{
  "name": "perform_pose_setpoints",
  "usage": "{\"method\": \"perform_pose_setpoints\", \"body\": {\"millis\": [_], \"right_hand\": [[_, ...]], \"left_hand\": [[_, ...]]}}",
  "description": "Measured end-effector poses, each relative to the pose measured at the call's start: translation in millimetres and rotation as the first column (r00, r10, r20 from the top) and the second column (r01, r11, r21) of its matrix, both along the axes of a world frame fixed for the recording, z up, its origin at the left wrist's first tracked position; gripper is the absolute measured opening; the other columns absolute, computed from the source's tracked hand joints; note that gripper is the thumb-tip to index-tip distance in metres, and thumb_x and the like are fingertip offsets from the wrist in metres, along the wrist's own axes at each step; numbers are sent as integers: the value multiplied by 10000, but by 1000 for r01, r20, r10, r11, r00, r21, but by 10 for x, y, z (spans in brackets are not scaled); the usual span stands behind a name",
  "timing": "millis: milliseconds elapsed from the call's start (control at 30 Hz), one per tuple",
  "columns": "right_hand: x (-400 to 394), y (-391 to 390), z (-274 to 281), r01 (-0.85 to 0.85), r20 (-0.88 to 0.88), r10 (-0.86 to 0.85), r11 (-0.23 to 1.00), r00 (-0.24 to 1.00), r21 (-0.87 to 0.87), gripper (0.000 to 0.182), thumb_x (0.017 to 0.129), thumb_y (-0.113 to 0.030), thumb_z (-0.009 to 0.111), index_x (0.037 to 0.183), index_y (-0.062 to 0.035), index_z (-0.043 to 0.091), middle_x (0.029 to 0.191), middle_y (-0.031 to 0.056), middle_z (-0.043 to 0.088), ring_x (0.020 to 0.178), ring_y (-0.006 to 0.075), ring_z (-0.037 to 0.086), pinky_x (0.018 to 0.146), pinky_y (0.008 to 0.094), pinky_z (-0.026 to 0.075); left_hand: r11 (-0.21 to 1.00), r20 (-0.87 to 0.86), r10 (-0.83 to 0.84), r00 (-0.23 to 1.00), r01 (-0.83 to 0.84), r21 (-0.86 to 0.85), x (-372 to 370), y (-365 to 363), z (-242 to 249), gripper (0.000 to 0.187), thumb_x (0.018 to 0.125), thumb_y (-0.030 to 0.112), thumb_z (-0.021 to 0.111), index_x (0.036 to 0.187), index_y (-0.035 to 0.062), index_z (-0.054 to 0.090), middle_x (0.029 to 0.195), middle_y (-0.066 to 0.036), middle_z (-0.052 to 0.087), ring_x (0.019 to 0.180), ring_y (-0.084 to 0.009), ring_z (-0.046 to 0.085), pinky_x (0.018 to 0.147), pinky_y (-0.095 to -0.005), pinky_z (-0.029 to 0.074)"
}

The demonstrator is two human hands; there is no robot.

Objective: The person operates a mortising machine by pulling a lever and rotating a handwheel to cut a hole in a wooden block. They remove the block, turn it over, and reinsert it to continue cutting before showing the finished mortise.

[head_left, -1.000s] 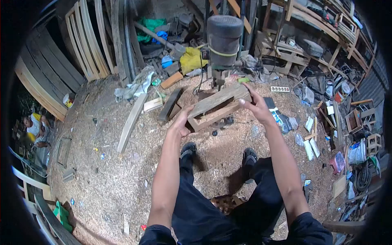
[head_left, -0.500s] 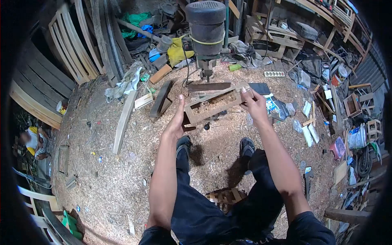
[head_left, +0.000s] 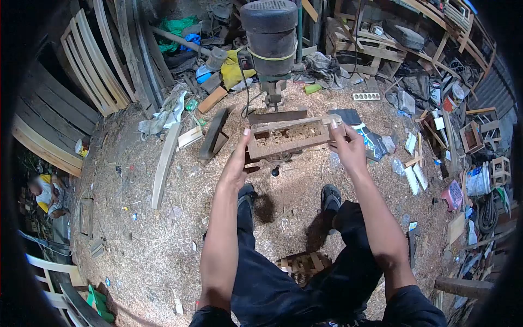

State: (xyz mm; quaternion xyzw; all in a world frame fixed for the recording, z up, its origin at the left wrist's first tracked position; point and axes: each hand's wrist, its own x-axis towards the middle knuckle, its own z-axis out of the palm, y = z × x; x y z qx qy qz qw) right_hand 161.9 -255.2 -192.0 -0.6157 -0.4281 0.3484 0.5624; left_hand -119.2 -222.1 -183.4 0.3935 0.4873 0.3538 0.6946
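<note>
A small rectangular wooden frame (head_left: 294,148) is held up between both hands, its opening facing me and showing wood shavings behind or in it. My left hand (head_left: 234,170) is closed on the frame's left end, thumb upright along the edge. My right hand (head_left: 350,150) grips the right end, with the thumb over the upper corner; its other fingers are partly hidden behind. Just beyond the frame stands a drill press (head_left: 271,46), its chuck (head_left: 273,97) above a dark wood strip (head_left: 278,116). Below the frame a black knob (head_left: 275,171) shows.
Shavings cover the floor (head_left: 163,245). Wood offcuts (head_left: 215,133) and a long plank (head_left: 165,163) lie left of the press. Slatted wood pieces (head_left: 305,264) sit between my legs. A power strip (head_left: 365,97) lies at right. Another person (head_left: 48,193) sits at far left.
The wooden frame has turned closer to level in my hands, its right end lower and slightly further right. Both hands keep their hold. The view has shifted slightly.
</note>
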Motion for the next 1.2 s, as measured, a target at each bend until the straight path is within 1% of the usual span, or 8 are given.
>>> {"method": "perform_pose_setpoints", "body": {"millis": [100, 200, 367, 433, 800, 867, 967, 1200], "right_hand": [[-12, 34, 31, -14, 276, -8, 997, 961, 77, 596, 884, -411, 668, 1266, 37, 579, 1039, 190, 697, 946, 224, 669, 839, 342, 518], [-45, 35, 166, -64, 418, 28, 995, 908, 72, 700, 874, -463, 658, 1330, 48, 513, 1061, 219, 690, 966, 257, 676, 873, 367, 510], [-71, 65, 260, -205, 366, 180, 978, 913, 29, 719, 818, -335, 762, 1353, 52, 478, 1039, 176, 688, 901, 206, 678, 792, 332, 541], [-98, 91, 265, -242, 290, 215, 969, 932, 60, 722, 790, -248, 798, 1361, 46, 468, 1038, 150, 684, 877, 177, 671, 766, 306, 544], [-44, 210, 149, -258, 250, 209, 948, 945, 183, 814, 762, -82, 809, 1432, 32, 361, 1127, 123, 644, 933, 135, 635, 801, 276, 537], [-59, 206, 145, -269, 187, 231, 938, 955, 216, 846, 756, -75, 812, 1442, 39, 331, 1169, 140, 623, 985, 165, 630, 855, 296, 531], [-41, 192, 133, -263, 184, 222, 935, 958, 240, 876, 743, -59, 816, 1448, 48, 306, 1237, 164, 581, 1078, 205, 605, 938, 328, 507], [-25, 143, 100, -284, 213, 219, 893, 952, 348, 933, 703, -30, 822, 1461, 34, 282, 1341, 184, 503, 1185, 239, 554, 1008, 362, 475]], "left_hand": [[993, -52, 114, 992, -114, 0, -34, 102, -95, 840, 791, 773, 512, 1341, 138, 499, 1213, -110, 577, 991, -222, 564, 831, -415, 421], [987, -35, 149, 988, -147, 59, -70, 189, -146, 856, 814, 745, 509, 1377, 103, 452, 1288, -138, 547, 1127, -275, 556, 927, -496, 418], [982, -64, 189, 980, -188, 28, -141, 261, -174, 842, 843, 684, 540, 1401, 69, 402, 1336, -155, 508, 1218, -279, 510, 944, -444, 446], [984, -75, 179, 981, -177, 34, -19, 68, 289, 839, 841, 678, 552, 1398, 71, 395, 1308, -150, 514, 1172, -264, 527, 908, -420, 457], [971, 54, 200, 978, -205, 123, -64, 306, -9, 760, 843, 646, 567, 1337, 77, 464, 1205, -117, 540, 1089, -209, 545, 875, -390, 454], [973, 81, 180, 980, -190, 129, -102, 365, -154, 756, 845, 633, 570, 1338, 71, 462, 1229, -123, 526, 1112, -218, 534, 914, -391, 440], [968, 41, 131, 991, -136, 209, -112, 355, -174, 1030, 773, 709, 561, 1465, -14, 316, 1510, -236, 294, 1422, -333, 241, 1153, -461, 165], [955, 172, 136, 976, -175, 238, -110, 284, -202, 908, 781, 558, 625, 1465, 30, 346, 1464, -191, 374, 1377, -287, 325, 1134, -415, 220]]}}
